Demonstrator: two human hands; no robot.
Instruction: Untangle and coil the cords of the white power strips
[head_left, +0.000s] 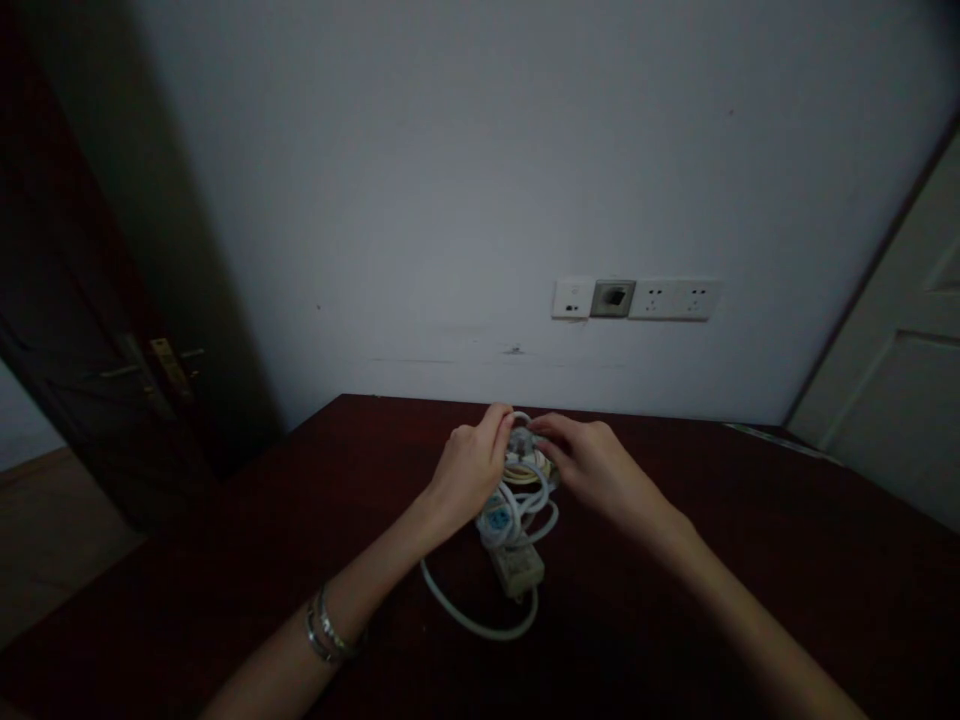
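Observation:
My left hand [469,470] and my right hand [592,465] meet over a bundle of white cable [525,500] on the dark red table [750,560]. Both hands are closed, pinching the top of the bundle where a small plug-like piece [522,438] sits between the fingertips. Below the hands lies a white power strip [516,567] with a blue label, and a loop of the cable [480,615] trails toward me. Two thin bracelets [328,630] sit on my left wrist.
On the wall behind the table is a row of white wall sockets [636,298] with one grey plate. A dark wooden door [90,330] with a brass handle stands open at the left. A pale door [900,380] is at the right.

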